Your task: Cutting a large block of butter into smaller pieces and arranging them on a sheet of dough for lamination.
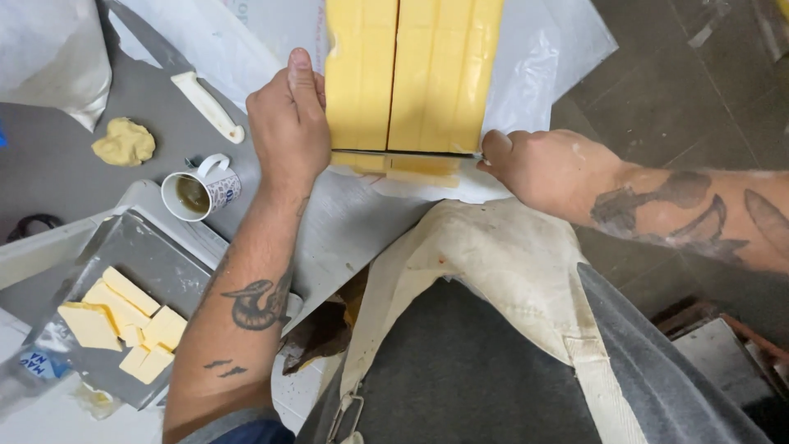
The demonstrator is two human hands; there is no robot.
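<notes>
Left hand (288, 123) flat against butter block (411, 74); right hand (546, 168) grips a blade (403, 153). Risk: blade slipping toward left fingers.

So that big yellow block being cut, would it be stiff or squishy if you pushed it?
The yellow block probably holds its shape: its cut faces are straight and the pieces on the metal tray keep sharp edges. It likely dents under firm pressure, since a thin blade slices it. It looks greasy, so likely slippery; the left hand steadies it flat.
</notes>
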